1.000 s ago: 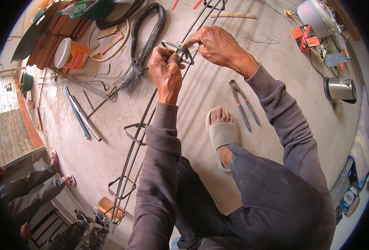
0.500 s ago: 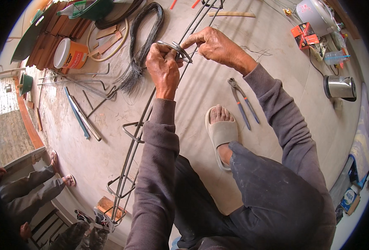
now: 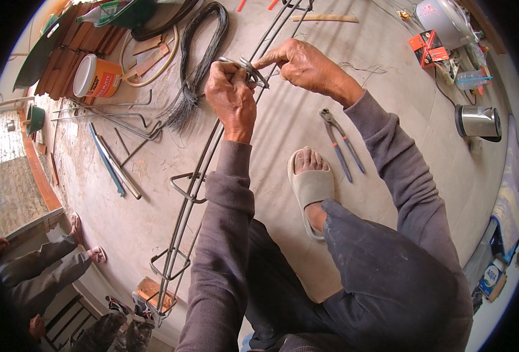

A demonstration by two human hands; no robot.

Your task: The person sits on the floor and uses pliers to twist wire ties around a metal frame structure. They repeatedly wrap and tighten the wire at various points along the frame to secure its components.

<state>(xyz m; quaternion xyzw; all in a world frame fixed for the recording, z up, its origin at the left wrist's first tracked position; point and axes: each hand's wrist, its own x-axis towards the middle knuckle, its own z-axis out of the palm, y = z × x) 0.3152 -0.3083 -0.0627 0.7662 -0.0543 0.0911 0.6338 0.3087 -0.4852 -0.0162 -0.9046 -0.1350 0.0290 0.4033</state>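
Observation:
My left hand (image 3: 231, 100) is closed on a small bunch of bent steel stirrups (image 3: 250, 69), next to a long rebar cage (image 3: 187, 202) that runs from top to lower left. My right hand (image 3: 309, 67) reaches in from the right. Its index finger is stretched out with the tip at the stirrups, while the other fingers curl under; no held thing shows in it. More stirrups sit spaced along the cage's bars. Pincers (image 3: 337, 141) with blue and orange handles lie on the floor right of the cage.
Tie wire (image 3: 192, 76) lies in a dark bundle left of the cage, near a putty bucket (image 3: 102, 76) and stacked brown tiles (image 3: 63, 61). Bent rods (image 3: 124, 120) are farther left. A kettle (image 3: 476, 122) stands at right. Another person's legs (image 3: 48, 264) show lower left.
Both hands keep nearly the same pose at the stirrups. The view has shifted very slightly; nothing has been picked up or let go.

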